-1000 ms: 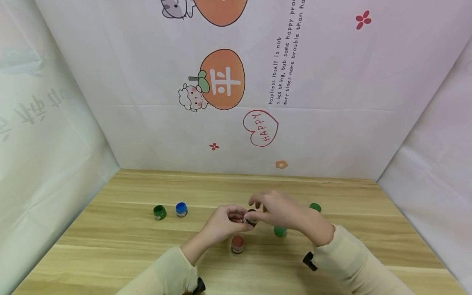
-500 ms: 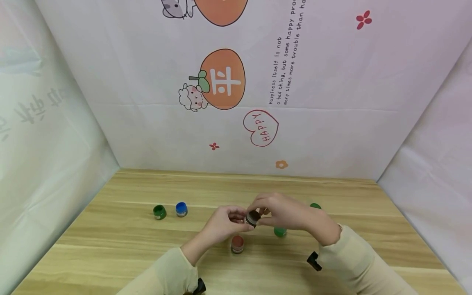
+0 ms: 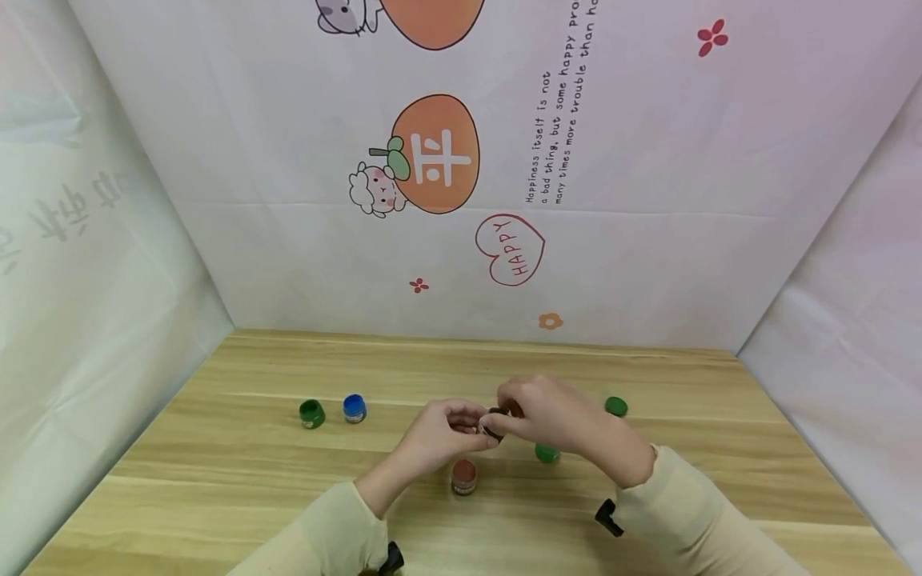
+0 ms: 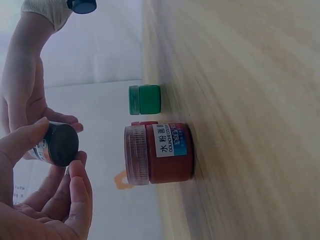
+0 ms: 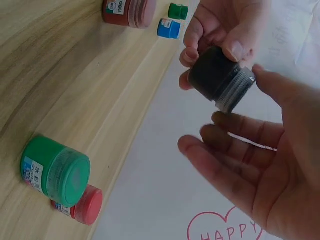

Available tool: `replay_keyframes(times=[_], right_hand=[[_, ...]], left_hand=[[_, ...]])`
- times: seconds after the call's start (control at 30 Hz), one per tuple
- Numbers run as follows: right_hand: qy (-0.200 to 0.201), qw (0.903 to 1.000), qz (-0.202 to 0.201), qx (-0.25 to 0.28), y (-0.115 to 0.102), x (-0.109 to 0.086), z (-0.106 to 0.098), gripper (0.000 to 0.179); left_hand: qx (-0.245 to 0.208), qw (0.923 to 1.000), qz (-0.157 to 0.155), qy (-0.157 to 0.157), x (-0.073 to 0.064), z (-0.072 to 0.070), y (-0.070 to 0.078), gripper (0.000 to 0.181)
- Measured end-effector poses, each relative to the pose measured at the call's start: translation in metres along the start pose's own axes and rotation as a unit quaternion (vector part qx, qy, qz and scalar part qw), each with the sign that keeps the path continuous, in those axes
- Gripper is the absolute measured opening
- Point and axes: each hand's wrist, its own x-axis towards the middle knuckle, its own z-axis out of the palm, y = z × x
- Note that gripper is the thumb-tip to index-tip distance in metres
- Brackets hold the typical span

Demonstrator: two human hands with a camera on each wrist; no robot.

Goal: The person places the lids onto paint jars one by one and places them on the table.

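Observation:
My left hand (image 3: 432, 436) grips a small black paint jar (image 5: 212, 75) above the table, tilted so that its clear ribbed lid (image 5: 235, 91) faces my right hand (image 3: 551, 408). In the right wrist view the right thumb and one fingertip sit at opposite edges of that lid, the other fingers spread beside it. The jar's dark base shows in the left wrist view, between the left thumb and fingers. Below the hands stands a brownish-red jar (image 3: 464, 478), labelled as gouache paint. A green jar (image 3: 547, 453) stands under the right forearm.
Toward the left of the wooden table (image 3: 238, 496) stand a dark green jar (image 3: 311, 414) and a blue jar (image 3: 354, 409). Another green jar (image 3: 615, 406) is beyond the right forearm. A red jar (image 5: 89, 205) is partly hidden behind a green one. Printed white sheets enclose the table.
The right hand has turned at the lid, its thumb swinging over the jar from below and its forearm shifting slightly left. My left hand and the black jar stay almost still.

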Motion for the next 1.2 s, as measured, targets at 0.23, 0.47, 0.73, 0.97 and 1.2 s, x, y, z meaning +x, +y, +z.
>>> replay_keyframes(times=[0.23, 0.47, 0.73, 0.97, 1.2], right_hand=[[-0.018, 0.9982, 0.055, -0.016, -0.005, -0.002, -0.001, 0.035], [-0.025, 0.9976, -0.004, 0.065, 0.007, -0.009, -0.01, 0.035], [-0.015, 0.9875, -0.134, 0.081, 0.011, -0.009, -0.008, 0.043], [-0.025, 0.9845, -0.148, 0.091, 0.01, -0.007, -0.004, 0.038], [-0.043, 0.9884, -0.107, 0.099, 0.008, -0.006, -0.006, 0.024]], left_hand=[[0.012, 0.9999, 0.001, -0.003, 0.0, 0.0, -0.002, 0.034], [0.026, 0.9997, -0.003, 0.006, -0.001, -0.001, -0.002, 0.035], [0.029, 0.9996, -0.003, 0.0, -0.001, -0.001, -0.004, 0.036], [0.021, 0.9997, -0.006, -0.005, -0.001, 0.0, -0.005, 0.035], [0.023, 0.9997, -0.004, -0.007, -0.001, 0.0, -0.004, 0.036]])
